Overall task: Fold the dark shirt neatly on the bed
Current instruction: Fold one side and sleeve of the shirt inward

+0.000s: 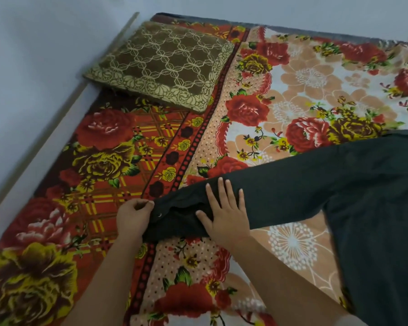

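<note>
Two bare forearms reach in from the lower edge over a bed (292, 95) covered with a red, yellow and peach floral blanket (108, 161). The left hand (133, 217) is closed, pinching the cuff end of a sleeve (257, 189) of the dark shirt (375, 208), beside a small pale button. The right hand (224, 215) lies flat just beside it, fingers spread, palm pressing the same sleeve onto the blanket. The sleeve stretches rightward to the shirt's body, which lies spread along the right side of the bed and runs out of frame. Farther back, a brown-and-gold patterned cushion (160, 64) rests near the bed's far left corner, against a pale wall (33, 55).
</note>
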